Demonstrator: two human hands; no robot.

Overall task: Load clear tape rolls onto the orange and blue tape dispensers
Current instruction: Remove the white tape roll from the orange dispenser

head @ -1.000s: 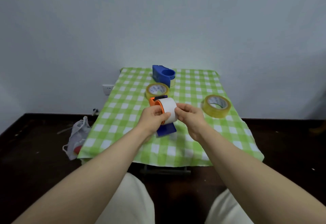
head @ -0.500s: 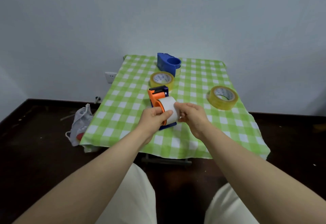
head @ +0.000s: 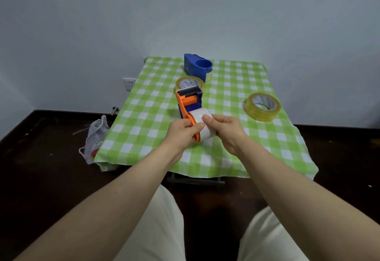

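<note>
One translucent plastic bag (head: 95, 137) slumped on the dark floor (head: 41, 157) by the left near corner of the green checked tablecloth (head: 144, 129), something red showing through low down, rest of the contents unreadable

Blue tape dispenser (head: 197, 66) standing at the far edge of the cloth, round hub opening upward, edge of a pale roll (head: 208, 77) peeking out just beside its right base

Both hands close together above the near middle of the cloth, clamped on one assembly. Left hand (head: 181, 135) curled round the orange side plate of the orange tape dispenser (head: 186, 101), thumb lying against the white roll (head: 202, 125). Right hand (head: 226, 131) gripping that roll from the opposite side, thumb pressed on the curved face, fingers tucked behind

White roll seated at the dispenser's near end, axis running roughly left to right. Dispenser's long axis running away from the person, black roller (head: 188, 91) at the far end, pointing toward the far wall and leaning a little left. Cannot tell whether the far end touches the cloth

Flat yellowish roll (head: 189, 83) lying just behind that far end, between the two dispensers. Second yellowish roll (head: 262, 106) tilted near the right edge of the cloth, well apart from the hands
</note>
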